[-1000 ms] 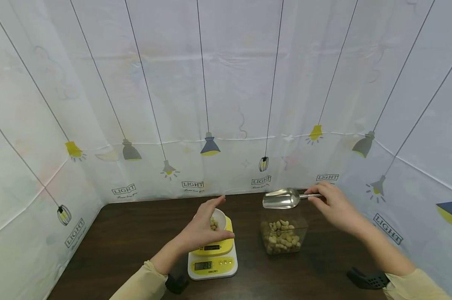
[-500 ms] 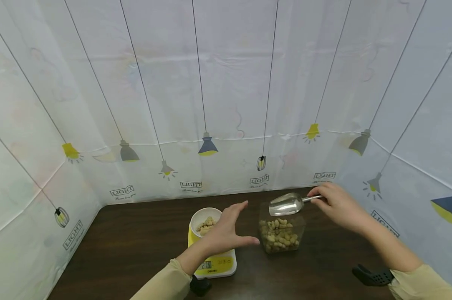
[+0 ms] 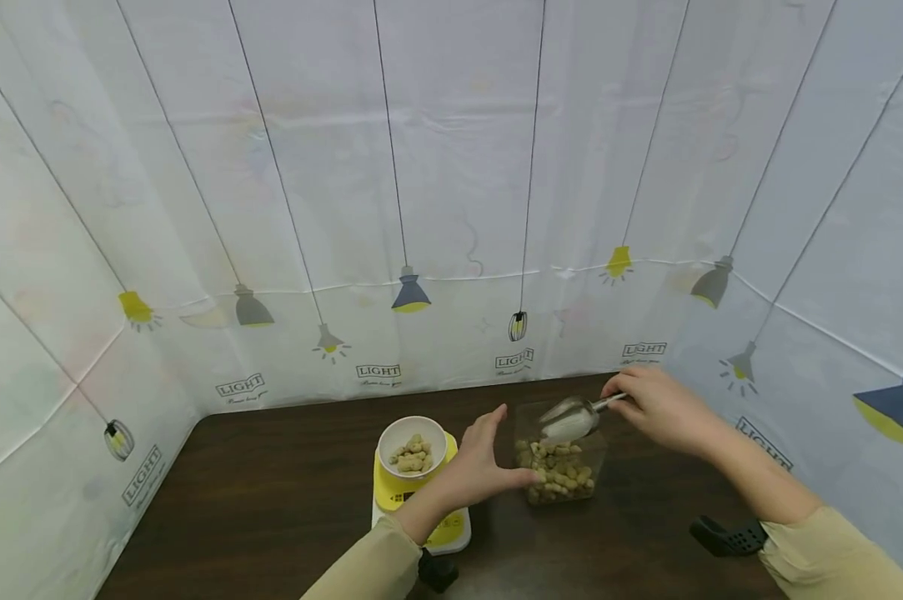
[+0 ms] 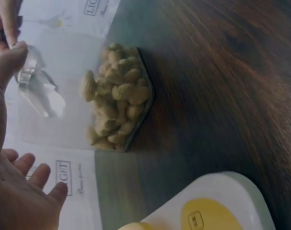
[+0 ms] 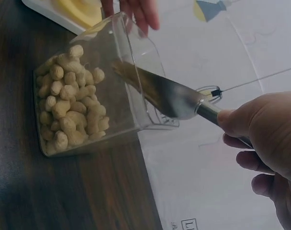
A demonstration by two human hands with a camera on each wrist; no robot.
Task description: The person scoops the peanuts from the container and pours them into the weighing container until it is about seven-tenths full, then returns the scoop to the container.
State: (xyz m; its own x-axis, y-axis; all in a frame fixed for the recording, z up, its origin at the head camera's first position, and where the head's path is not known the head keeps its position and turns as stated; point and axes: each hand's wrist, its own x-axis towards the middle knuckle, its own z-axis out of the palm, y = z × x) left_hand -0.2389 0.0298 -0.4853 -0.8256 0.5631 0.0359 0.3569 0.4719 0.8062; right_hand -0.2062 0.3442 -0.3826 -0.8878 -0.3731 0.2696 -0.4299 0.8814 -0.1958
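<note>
My right hand (image 3: 657, 408) grips the handle of a metal scoop (image 3: 574, 421), whose bowl dips into the top of a clear plastic container (image 5: 121, 129). Unshelled peanuts (image 5: 71, 103) fill the lower part of that container, below the scoop. My left hand (image 3: 475, 471), thumb and fingers spread wide, is at the container's left side; whether it touches the wall I cannot tell. Behind the left forearm stands a yellow and white kitchen scale (image 3: 388, 492), its display hidden. On the scale sits a white bowl (image 3: 434, 431) with some peanuts in it.
Everything stands on a dark wooden table (image 3: 271, 492). A white curtain (image 3: 451, 208) printed with hanging lamps rises along the table's back and both sides, close behind the container.
My left hand has moved right, from beside the bowl to the container. My right hand has tilted the scoop and lowered its bowl into the container's opening.
</note>
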